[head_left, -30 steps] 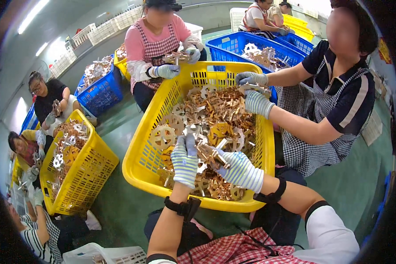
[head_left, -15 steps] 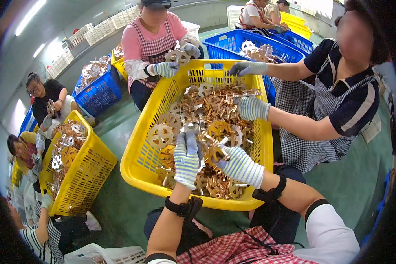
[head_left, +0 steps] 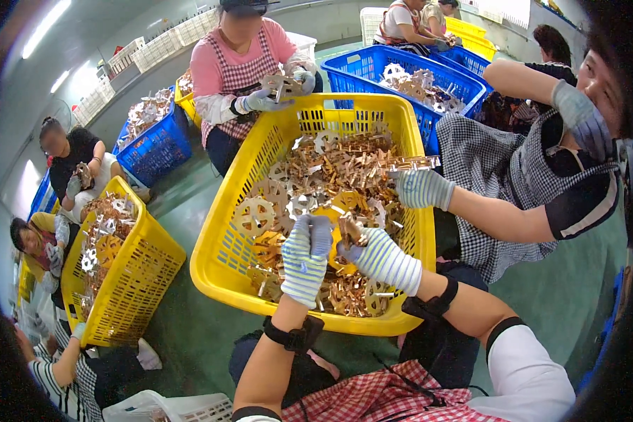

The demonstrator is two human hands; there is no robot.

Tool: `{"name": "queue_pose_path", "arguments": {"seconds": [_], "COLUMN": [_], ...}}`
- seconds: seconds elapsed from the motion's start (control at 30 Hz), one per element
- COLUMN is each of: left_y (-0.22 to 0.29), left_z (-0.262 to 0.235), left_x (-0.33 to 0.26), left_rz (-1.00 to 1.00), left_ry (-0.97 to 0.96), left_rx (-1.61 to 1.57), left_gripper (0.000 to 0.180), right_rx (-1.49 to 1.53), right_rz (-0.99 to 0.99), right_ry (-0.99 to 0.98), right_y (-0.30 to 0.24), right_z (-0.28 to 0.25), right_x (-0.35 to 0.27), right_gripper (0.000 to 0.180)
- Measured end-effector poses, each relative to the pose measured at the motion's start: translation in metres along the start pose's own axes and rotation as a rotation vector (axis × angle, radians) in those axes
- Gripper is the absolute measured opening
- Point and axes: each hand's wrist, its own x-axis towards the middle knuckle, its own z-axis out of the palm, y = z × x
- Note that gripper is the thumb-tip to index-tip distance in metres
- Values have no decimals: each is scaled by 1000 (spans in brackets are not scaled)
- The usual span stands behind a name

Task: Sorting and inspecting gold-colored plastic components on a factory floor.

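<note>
In front of me stands a large yellow basket [head_left: 316, 321], heaped with copper-coloured metal pieces [head_left: 341, 165] and flat, round silver plates with cut-outs [head_left: 254, 216]. Over its near half are both my hands, in striped gloves. My left hand [head_left: 306, 259] is closed with its fingers bunched; what they grip, if anything, is hidden. Just right of it, my right hand [head_left: 385, 260] pinches a small copper-coloured metal piece [head_left: 349, 231], partly covered by the glove. One silver cut-out plate [head_left: 301, 205] lies just beyond my left fingertips.
At the basket's right, a person's gloved hand [head_left: 425, 188] holds a metal piece [head_left: 413, 163]. Across, another person holds a silver plate [head_left: 281, 86]. Blue baskets [head_left: 359, 63] stand behind, another yellow basket [head_left: 130, 274] at left, a white basket [head_left: 204, 408] near my lower left.
My left hand has shifted slightly right, nearer my right hand. The person at right has raised one hand from the basket toward the head and drawn the other rightward with a metal piece.
</note>
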Motion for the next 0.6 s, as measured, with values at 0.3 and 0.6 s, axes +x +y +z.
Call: {"name": "queue_pose_path", "arguments": {"seconds": [0.3,0.6], "left_y": [21,25], "left_z": [-2,-27], "left_x": [5,6], "left_rz": [420,198], "left_ry": [-169,-130], "left_rx": [438,110], "left_gripper": [22,12], "right_rx": [-14,497], "right_rz": [-207,214], "right_ry": [-151,-105], "right_y": [-17,3], "right_z": [-19,-55], "right_x": [-6,19], "right_gripper": [23,23]}}
